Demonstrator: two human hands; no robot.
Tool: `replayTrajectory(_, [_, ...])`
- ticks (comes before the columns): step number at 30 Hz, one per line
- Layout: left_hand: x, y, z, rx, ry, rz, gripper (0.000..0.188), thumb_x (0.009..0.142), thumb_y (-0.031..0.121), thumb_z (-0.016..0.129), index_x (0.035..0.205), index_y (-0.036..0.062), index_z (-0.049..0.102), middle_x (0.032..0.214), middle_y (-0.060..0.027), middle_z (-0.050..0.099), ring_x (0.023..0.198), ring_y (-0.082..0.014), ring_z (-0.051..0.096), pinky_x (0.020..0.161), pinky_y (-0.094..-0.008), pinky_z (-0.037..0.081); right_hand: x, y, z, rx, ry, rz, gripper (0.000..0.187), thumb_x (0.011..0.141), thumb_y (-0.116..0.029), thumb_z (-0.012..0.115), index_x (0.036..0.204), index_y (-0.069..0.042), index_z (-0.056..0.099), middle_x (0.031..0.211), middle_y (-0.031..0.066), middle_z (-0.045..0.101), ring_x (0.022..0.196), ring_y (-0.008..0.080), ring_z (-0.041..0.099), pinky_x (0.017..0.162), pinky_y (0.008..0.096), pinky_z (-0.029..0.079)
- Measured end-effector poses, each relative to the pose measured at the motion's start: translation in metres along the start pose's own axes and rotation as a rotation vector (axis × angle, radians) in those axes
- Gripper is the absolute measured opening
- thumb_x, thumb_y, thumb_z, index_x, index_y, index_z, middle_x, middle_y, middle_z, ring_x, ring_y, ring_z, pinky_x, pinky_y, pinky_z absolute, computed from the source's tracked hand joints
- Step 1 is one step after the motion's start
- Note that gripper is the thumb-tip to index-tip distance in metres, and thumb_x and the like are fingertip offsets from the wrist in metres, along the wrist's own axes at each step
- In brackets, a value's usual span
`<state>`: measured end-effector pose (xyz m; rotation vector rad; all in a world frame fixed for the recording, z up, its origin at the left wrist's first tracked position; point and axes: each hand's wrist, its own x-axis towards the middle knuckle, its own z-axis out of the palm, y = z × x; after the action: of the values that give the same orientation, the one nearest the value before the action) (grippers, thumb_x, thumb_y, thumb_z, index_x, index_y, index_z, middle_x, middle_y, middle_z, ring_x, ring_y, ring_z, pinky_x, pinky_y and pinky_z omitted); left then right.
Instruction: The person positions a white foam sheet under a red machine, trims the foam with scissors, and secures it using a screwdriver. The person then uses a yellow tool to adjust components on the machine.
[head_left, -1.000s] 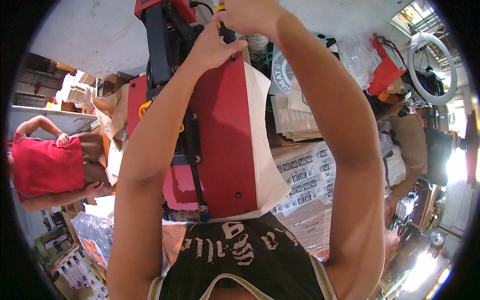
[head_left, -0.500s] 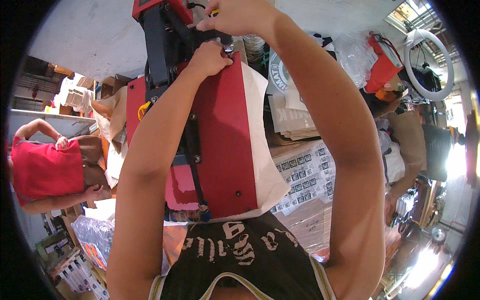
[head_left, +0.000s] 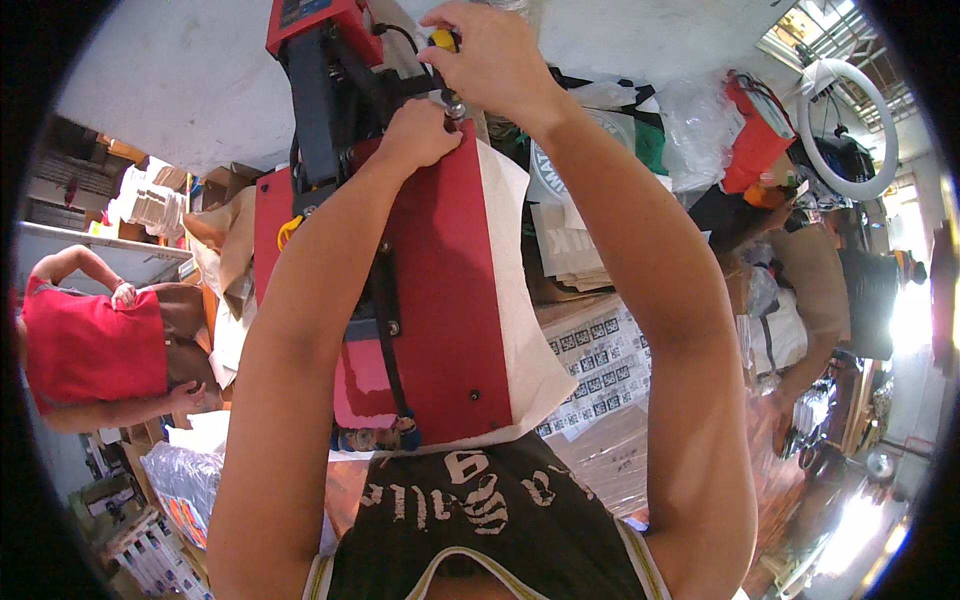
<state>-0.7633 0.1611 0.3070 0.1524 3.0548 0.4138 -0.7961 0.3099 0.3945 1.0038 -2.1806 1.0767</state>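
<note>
Right hand (head_left: 502,62) round yellow handle (head_left: 442,39); left hand (head_left: 420,134) curled nearby.

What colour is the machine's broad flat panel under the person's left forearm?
The machine's broad flat panel is deep red, best seen in the head view.

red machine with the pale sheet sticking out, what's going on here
Someone is working bare-handed at the far end of the red machine. Their right hand has its thumb and fingers about a yellow-and-black part, though how firmly is unclear. The left hand is just nearer, at the red plate's far edge; what its fingertips touch is hidden. The pale sheet sticks out along the plate's right side. Another person in a red top is off to the left.
</note>
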Motion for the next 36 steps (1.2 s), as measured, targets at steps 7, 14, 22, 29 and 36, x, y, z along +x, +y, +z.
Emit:
replayTrajectory(7, [0.000,-0.010,0.014,0.087,0.117,-0.006,0.047,0.082,0.041,0.071,0.101,-0.0026,0.074,0.107,-0.0251,0.071,0.102,-0.0403,0.069,0.094,-0.0463,0.055,-0.007,-0.008,-0.001,0.087,0.093,0.003,0.030,0.077,-0.034,0.084,0.095,-0.011,0.078,0.102,0.0142,0.070,0.093,0.0325,0.066,0.082,0.0426,0.054])
replayTrajectory(14, [0.003,-0.003,0.013,0.038,0.086,-0.024,0.047,0.081,0.041,0.073,0.102,-0.0017,0.074,0.107,-0.0244,0.072,0.102,-0.0393,0.070,0.093,-0.0455,0.056,-0.011,0.001,0.004,0.099,0.176,0.019,0.026,0.079,-0.026,0.082,0.099,-0.010,0.076,0.099,0.0123,0.070,0.086,0.0285,0.069,0.078,0.0390,0.056])
replayTrajectory(22, [-0.004,0.001,0.006,-0.008,0.099,-0.036,0.043,0.080,0.037,0.073,0.100,-0.0012,0.074,0.107,-0.0248,0.071,0.103,-0.0388,0.069,0.094,-0.0453,0.055,-0.008,-0.004,0.004,0.142,0.136,0.084,0.041,0.076,-0.032,0.086,0.106,-0.006,0.075,0.100,0.0181,0.072,0.088,0.0309,0.071,0.082,0.0379,0.056])
replayTrajectory(29, [-0.004,0.002,0.006,0.037,0.068,-0.062,0.041,0.081,0.036,0.072,0.103,0.0015,0.075,0.109,-0.0239,0.072,0.103,-0.0391,0.069,0.095,-0.0458,0.055,-0.008,-0.004,0.009,0.155,0.123,0.147,0.037,0.077,-0.031,0.082,0.103,-0.006,0.075,0.100,0.0200,0.072,0.094,0.0361,0.070,0.085,0.0406,0.056])
replayTrajectory(36, [-0.003,-0.003,0.010,-0.031,0.099,-0.019,0.040,0.078,0.035,0.073,0.092,-0.0022,0.074,0.096,-0.0246,0.072,0.089,-0.0402,0.071,0.086,-0.0460,0.056,-0.008,0.002,0.015,0.116,0.140,0.000,0.035,0.076,-0.028,0.083,0.103,-0.007,0.076,0.103,0.0174,0.069,0.095,0.0351,0.067,0.087,0.0401,0.055])
